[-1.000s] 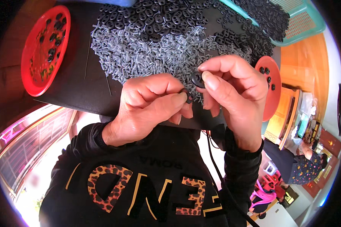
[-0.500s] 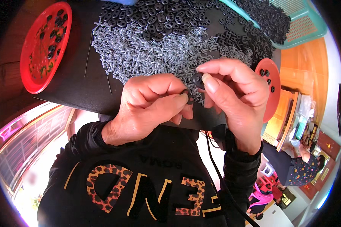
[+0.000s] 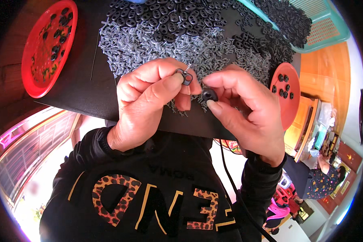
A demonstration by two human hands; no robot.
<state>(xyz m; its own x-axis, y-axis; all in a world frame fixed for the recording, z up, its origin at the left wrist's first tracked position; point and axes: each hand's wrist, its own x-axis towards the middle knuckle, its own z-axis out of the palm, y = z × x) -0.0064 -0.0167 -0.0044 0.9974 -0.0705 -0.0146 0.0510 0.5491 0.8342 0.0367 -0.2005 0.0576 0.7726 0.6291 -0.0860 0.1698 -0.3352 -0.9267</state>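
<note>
My left hand pinches a small black two-holed cord-lock piece between thumb and fingers. A thin metal spring stands up from its upper end. Just to the right, my right hand grips a rounded black cord-lock shell at its fingertips, with a hole showing in it. The two parts are apart, held close together over the near side of the table. Behind my hands spreads a heap of loose springs, and beyond it lie many black oval cord-lock shells.
A red plate with several black pieces stands at the left. Another red plate at the right holds several small black parts. A teal basket of black parts sits at the far right. Another person is in the background.
My left hand has turned upward and moved slightly left, bringing its piece and spring into view. My right hand has lowered a little with its shell tilted, its hole now showing.
</note>
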